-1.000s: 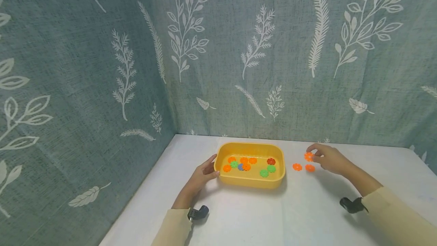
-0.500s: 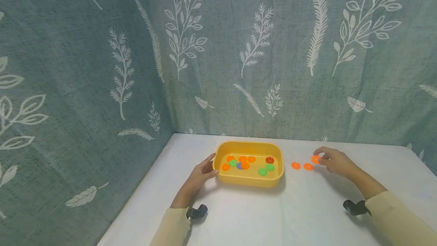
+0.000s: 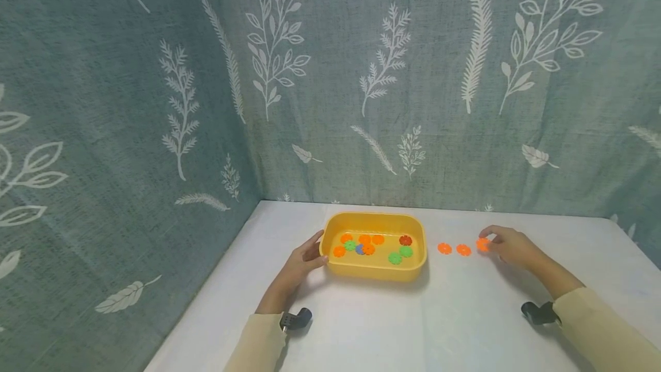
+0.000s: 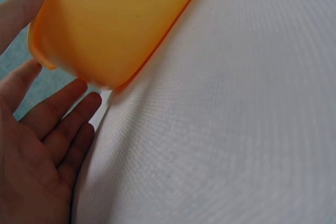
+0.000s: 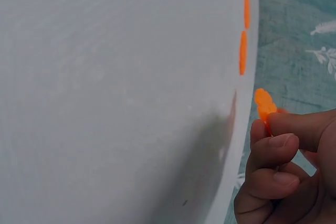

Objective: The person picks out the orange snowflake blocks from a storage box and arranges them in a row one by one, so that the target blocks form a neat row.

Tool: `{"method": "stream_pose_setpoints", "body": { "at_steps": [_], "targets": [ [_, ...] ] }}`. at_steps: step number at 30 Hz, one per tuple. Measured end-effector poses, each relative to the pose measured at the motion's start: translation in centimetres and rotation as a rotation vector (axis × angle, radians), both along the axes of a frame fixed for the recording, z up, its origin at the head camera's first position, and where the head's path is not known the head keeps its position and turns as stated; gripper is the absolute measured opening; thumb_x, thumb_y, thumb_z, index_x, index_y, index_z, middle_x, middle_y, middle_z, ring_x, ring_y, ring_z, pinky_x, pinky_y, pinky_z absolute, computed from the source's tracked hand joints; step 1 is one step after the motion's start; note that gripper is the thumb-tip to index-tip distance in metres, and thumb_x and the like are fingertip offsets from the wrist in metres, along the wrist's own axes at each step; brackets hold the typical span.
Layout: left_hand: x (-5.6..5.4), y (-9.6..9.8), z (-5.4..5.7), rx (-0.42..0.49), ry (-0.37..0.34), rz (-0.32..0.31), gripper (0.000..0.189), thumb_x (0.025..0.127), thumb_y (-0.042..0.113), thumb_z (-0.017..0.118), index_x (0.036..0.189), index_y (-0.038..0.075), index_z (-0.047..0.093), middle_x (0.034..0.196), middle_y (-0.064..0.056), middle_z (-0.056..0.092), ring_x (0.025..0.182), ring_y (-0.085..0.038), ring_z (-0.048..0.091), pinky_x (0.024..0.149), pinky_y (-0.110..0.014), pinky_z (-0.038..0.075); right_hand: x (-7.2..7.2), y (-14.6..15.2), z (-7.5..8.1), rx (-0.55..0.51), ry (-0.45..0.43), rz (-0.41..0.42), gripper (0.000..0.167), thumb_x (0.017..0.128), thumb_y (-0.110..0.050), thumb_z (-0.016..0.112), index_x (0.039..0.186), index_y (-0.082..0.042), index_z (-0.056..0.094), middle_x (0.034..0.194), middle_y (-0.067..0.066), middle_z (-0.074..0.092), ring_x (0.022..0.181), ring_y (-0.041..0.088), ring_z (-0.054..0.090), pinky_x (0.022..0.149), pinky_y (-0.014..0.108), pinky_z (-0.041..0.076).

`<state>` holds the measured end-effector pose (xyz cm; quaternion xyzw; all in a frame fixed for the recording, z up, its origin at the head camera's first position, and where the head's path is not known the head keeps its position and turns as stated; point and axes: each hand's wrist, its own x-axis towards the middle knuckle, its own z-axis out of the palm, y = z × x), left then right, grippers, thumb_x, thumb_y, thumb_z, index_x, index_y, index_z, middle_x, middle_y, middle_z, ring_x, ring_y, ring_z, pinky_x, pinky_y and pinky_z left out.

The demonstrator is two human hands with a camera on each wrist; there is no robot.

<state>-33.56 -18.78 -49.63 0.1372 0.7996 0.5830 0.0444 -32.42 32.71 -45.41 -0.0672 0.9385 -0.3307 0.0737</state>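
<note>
Pinching an orange disc [image 3: 482, 244] by its edge with the thumb and fingertips of the right hand [image 3: 516, 248], right of centre in the head view, seemingly to leave most of it uncovered; lining it up roughly with two flat orange discs [image 3: 463, 250] nearer mid-frame; not showing whether it is touching the white table [image 3: 372, 326]. Gripping the left end of the yellow tub [image 3: 374, 271], at centre, with the left hand [image 3: 298, 268], probably steadying it around the mixed discs [image 3: 395, 258] inside.
</note>
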Motion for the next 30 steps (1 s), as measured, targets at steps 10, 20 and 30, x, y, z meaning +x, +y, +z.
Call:
{"method": "stream_pose_setpoints", "body": {
  "at_steps": [10,20,30],
  "targets": [
    [-0.10,-0.08,-0.10,-0.004,-0.020,0.014,0.072,0.089,0.028,0.071,0.152,0.028,0.036,0.144,-0.014,0.049,0.130,-0.031,0.048,0.105,-0.057,0.035,-0.03,-0.35,-0.19,0.044,0.013,0.006,0.028,0.090,-0.007,0.057,0.117,0.001,0.059,0.096,0.015,0.062,0.079,0.025,0.059,0.066,0.040,0.053],
    [-0.17,-0.01,0.02,-0.031,-0.018,0.027,0.073,0.087,0.033,0.072,0.151,0.030,0.036,0.144,-0.012,0.049,0.130,-0.031,0.048,0.105,-0.058,0.035,-0.16,-0.64,-0.10,0.111,0.028,0.021,0.028,0.089,-0.006,0.058,0.116,0.001,0.061,0.098,0.016,0.063,0.087,0.032,0.060,0.071,0.047,0.052],
    [0.01,0.12,0.13,-0.039,-0.019,0.028,0.075,0.087,0.032,0.072,0.152,0.029,0.035,0.144,-0.012,0.048,0.131,-0.031,0.047,0.105,-0.058,0.034,-0.20,-0.76,-0.25,0.192,0.030,0.021,0.027,0.089,-0.010,0.056,0.113,0.000,0.062,0.105,0.024,0.063,0.097,0.042,0.058,0.079,0.056,0.049]
  ]
}}
